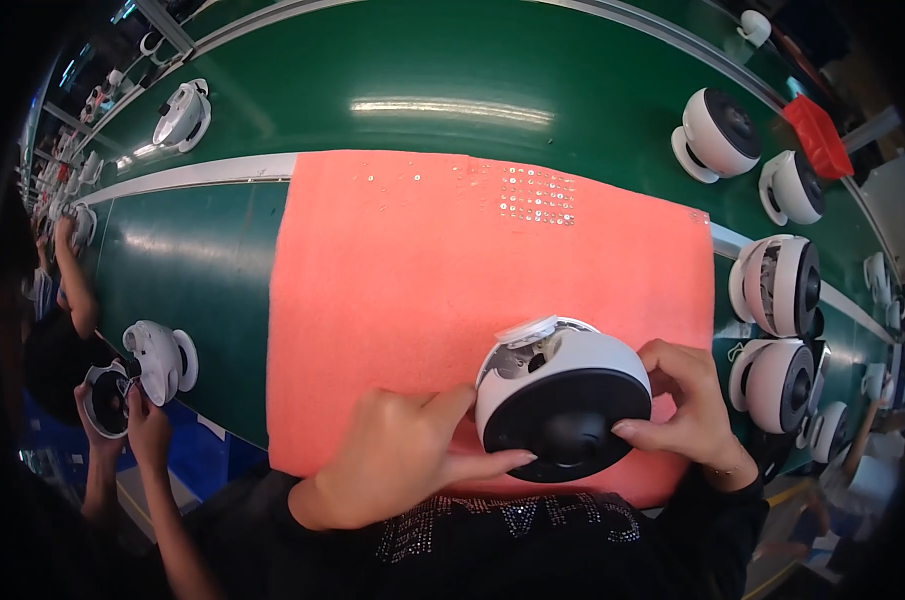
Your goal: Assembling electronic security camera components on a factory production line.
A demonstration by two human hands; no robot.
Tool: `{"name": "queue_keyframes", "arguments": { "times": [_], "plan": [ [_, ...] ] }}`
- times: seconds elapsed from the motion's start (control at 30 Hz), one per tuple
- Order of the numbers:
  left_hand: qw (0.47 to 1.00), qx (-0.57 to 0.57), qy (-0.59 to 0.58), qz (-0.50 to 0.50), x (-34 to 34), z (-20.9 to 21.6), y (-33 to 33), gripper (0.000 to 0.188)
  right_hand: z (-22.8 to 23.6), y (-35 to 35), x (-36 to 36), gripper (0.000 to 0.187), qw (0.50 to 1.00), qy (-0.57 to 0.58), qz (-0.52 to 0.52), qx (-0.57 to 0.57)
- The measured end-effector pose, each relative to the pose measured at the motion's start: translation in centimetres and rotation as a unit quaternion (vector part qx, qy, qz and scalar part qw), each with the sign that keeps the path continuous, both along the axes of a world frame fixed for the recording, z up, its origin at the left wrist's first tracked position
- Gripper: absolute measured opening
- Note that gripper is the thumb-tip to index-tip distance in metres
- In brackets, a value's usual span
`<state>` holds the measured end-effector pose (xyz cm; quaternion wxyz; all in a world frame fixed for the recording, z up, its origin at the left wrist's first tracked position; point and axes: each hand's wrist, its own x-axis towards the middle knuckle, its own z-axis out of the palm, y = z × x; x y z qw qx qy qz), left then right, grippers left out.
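Note:
A round white device with a black domed front [562,400] rests on the near part of an orange-pink mat [422,270]. Its top is open, showing inner parts under a loose white cap. My left hand [397,460] touches its left side, index finger and thumb on the black rim. My right hand [682,405] grips its right side, thumb on the black edge.
A green conveyor belt [422,90] runs behind the mat. Several similar white devices [717,135] stand at the right, one more [182,115] at far left. A small patch of tiny screws [537,195] lies on the mat. Another person's hands [137,410] work on a device at left.

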<state>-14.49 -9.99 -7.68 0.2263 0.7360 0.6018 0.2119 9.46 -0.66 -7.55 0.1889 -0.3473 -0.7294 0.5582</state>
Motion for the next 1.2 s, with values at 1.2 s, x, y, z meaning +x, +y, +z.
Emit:
{"name": "queue_keyframes", "arguments": {
  "times": [1.2],
  "plan": [
    [0.984,-0.139,0.058,-0.095,0.3,1.0,4.7,0.054,1.9,0.5,-1.1,0.049,0.874,0.005,0.325,0.361]
  ]
}}
